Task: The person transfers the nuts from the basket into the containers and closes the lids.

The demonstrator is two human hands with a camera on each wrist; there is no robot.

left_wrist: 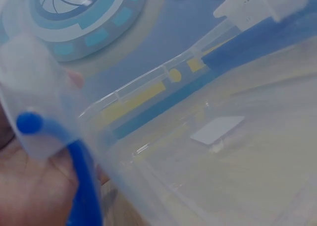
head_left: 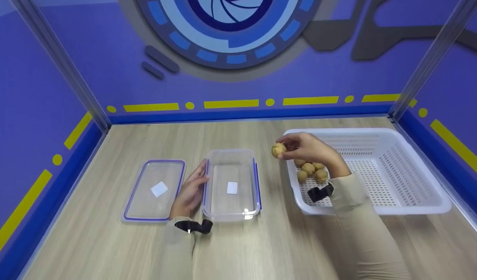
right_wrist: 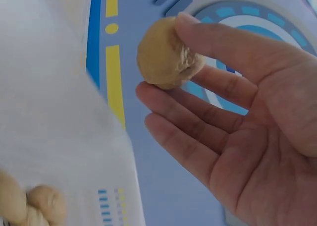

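Right hand (head_left: 312, 149) at frame centre, pinching a walnut (head_left: 278, 149) between thumb and fingertips, lifted clear of the basket (head_left: 417, 194); left hand (head_left: 192, 190), fingers straight, bracing the clear container (head_left: 231, 210) lower centre, apparently to steady it.

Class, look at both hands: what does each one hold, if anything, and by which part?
The right hand pinches a walnut by its sides between thumb and fingertips. The left hand holds nothing; it rests against the clear container's side.
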